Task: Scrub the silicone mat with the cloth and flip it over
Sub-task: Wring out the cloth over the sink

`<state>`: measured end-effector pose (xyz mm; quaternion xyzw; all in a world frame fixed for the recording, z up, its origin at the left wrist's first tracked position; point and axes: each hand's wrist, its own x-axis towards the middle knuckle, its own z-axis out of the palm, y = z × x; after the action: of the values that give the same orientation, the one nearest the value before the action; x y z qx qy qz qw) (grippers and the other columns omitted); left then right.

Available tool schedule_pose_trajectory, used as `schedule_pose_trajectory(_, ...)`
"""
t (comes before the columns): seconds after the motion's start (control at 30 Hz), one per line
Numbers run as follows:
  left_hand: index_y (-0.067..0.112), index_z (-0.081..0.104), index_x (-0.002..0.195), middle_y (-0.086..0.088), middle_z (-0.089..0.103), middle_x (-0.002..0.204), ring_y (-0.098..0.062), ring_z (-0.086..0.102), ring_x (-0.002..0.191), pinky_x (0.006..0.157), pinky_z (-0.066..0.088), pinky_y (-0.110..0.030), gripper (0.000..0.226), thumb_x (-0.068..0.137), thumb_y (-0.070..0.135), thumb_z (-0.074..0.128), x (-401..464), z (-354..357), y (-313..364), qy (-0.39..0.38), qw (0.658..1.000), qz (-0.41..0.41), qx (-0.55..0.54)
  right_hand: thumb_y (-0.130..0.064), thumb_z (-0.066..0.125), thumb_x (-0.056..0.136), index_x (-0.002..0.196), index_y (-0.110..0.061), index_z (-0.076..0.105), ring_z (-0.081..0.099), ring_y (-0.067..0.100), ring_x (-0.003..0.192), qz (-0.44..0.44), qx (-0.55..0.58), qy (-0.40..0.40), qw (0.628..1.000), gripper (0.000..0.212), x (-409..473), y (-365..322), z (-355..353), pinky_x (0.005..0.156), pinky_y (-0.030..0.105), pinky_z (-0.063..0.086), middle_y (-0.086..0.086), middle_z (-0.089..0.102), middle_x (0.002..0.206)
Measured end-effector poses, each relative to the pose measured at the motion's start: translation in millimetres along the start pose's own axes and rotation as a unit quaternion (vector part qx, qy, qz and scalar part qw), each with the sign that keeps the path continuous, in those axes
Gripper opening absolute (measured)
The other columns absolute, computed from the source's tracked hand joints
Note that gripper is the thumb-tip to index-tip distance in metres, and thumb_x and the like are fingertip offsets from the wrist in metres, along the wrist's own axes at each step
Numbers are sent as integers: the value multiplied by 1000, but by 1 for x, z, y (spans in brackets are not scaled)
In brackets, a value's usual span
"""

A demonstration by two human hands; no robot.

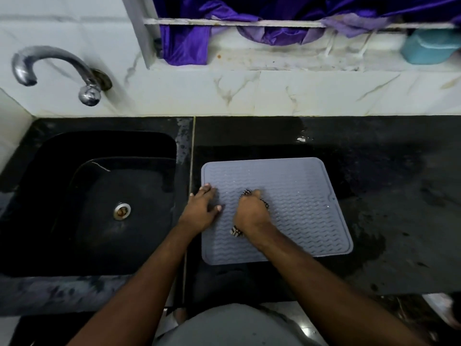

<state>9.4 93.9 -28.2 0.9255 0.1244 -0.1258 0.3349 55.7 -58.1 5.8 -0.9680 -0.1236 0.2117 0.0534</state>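
A grey silicone mat (299, 196) with wavy ridges lies flat on the black counter, ridged side up and wet. My left hand (202, 208) rests on the mat's left edge with fingers spread, pressing it down. My right hand (252, 213) grips a dark checked cloth (236, 232) on the mat's left-middle part. Bits of the cloth stick out above and below the fist; most of it is hidden under the hand.
A black sink (45, 221) with a metal drain (122, 211) sits left of the mat, with a chrome tap (50, 68) on the tiled wall above. The counter (386, 196) right of the mat is wet. A teal container (429, 46) and purple fabric (184, 43) sit on the ledge behind.
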Motion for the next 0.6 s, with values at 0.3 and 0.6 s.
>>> schedule_pose_trajectory(0.3, 16, 68, 124, 8, 69, 113, -11, 62, 115, 89, 44, -8, 29, 106, 31, 50, -43, -42, -50, 131, 908, -54, -394, -14, 54, 80, 106, -10, 68, 66, 30, 93, -87, 195, -17, 977, 30, -27, -104, 15, 82, 37, 56, 14, 68, 100)
schedule_pose_trajectory(0.6, 16, 72, 116, -5, 76, 111, -20, 71, 108, 95, 55, -37, 47, 102, 53, 45, -90, -112, -82, 55, 846, -32, -529, -23, 60, 99, 117, -16, 69, 72, 23, 100, -88, 618, -130, 770, 22, -70, -156, -26, 91, 42, 57, 7, 75, 106)
